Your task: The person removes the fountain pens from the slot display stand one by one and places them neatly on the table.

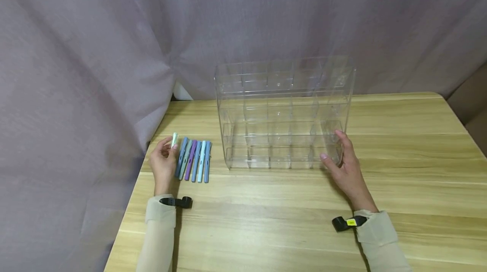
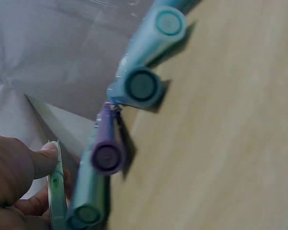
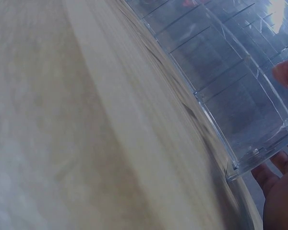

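My left hand [image 1: 162,162] pinches a pale green pen [image 1: 174,140] between thumb and fingers, at the left end of a row of pens. In the left wrist view the thumb presses along the upper part of this pen [image 2: 56,191]. Beside it on the table lie a purple pen [image 1: 190,160], a light blue pen [image 1: 202,161] and several blue and green ones, side by side. My right hand [image 1: 348,170] holds the lower right corner of a clear plastic organizer [image 1: 279,162], thumb at the front and fingers around the side [image 3: 273,158].
The organizer stands upright at the back of the wooden table [image 1: 243,221], divided into rows of small compartments. A grey curtain [image 1: 266,14] hangs close behind it and along the left edge of the table. Each wrist carries a black camera.
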### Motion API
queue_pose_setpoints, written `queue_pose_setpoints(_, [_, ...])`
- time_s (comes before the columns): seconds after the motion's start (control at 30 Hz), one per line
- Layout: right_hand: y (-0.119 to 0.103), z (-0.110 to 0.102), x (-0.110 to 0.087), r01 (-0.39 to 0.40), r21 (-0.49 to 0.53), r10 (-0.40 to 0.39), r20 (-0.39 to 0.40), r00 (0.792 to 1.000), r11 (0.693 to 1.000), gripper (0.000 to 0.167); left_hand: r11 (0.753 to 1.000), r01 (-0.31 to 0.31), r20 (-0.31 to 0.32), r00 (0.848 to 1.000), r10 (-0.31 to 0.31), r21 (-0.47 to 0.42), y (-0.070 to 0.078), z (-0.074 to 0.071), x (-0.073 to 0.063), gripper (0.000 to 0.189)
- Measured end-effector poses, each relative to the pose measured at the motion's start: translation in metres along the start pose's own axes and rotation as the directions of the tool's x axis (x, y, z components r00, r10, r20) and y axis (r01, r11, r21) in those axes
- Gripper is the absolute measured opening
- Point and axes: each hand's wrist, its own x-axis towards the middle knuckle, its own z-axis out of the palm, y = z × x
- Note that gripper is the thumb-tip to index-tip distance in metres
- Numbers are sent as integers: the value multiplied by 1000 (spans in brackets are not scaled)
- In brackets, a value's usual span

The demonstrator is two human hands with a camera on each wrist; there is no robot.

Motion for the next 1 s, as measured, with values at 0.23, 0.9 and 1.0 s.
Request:
queue_pose_setpoints(0.23, [0,0,-1,-3,5,3,-2,1000,1000,85,996,40,19,999,-42,74,1,9,4,32])
queue_pose_setpoints(0.9, [-1,0,-1,-14,1,14,4,1000,1000,86,985,21,79,996,-36,174,4,11,7,31])
queue_pose_setpoints(1.0, [0,0,0,-13,3,13,4,1000,1000,86,984,19,82,996,-34,178,4,11,7,31])
